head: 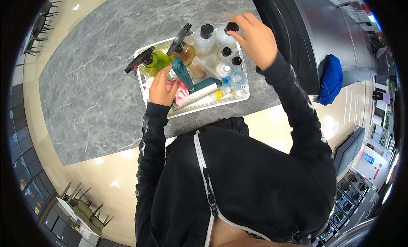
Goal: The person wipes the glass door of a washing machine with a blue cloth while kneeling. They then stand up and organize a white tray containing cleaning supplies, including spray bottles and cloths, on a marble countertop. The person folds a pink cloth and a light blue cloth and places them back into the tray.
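Observation:
A white plastic basket (207, 104) full of bottles stands on the table. My right hand (259, 39) is at its far right corner, with thumb and fingers around the black cap of a clear bottle (225, 38). My left hand (162, 89) reaches in at the near left, by a pink cloth (182, 93) and a small white-topped bottle (172, 74); its grip is partly hidden. Beside it are a dark teal-handled tool (182, 74), a green spray bottle (161, 62) and an amber spray bottle (185, 55). Another black-capped clear bottle (205, 39) stands at the back.
The grey marble-patterned table (95, 78) extends left. A dark metal appliance (328, 33) borders it on the right, with a blue cloth (331, 79) hanging there. Chairs (84, 210) stand on the pale floor at lower left. Small bottles (237, 78) fill the basket's right side.

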Demonstrator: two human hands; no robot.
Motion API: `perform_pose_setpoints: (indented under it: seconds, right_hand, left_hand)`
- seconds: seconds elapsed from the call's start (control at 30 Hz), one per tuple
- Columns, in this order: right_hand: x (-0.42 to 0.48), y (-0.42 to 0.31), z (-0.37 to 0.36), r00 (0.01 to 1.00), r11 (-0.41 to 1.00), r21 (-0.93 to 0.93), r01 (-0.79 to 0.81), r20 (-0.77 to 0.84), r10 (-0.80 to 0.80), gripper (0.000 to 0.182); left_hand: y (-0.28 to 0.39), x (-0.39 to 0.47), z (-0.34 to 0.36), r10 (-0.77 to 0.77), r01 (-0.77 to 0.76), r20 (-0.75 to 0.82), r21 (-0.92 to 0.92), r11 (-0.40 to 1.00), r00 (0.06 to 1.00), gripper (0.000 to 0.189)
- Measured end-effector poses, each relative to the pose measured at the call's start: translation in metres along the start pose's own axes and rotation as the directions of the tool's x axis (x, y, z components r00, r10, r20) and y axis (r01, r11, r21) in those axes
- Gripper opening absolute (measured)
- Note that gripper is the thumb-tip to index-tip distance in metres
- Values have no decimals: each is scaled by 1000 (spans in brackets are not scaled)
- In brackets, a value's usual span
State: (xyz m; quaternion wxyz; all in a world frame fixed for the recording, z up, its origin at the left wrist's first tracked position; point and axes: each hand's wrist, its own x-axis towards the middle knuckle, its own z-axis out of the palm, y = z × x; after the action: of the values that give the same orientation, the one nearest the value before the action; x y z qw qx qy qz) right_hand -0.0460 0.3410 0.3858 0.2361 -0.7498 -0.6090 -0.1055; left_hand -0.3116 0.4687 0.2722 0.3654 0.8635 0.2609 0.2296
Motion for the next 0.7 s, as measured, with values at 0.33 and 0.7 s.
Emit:
perform_pose_setpoints:
  seconds: [0.33,0.7]
  right_hand:
    - [-38,-3,39,880,991,-130,3,471,60,28]
    - [-17,-10,48,856,993,17,120,505,-112,24]
  left_hand:
    - [-1,0,2,-6,6,8,-3,1000,1000,43]
    - [0,0,2,21,-21,-3,0,1000,1000,45]
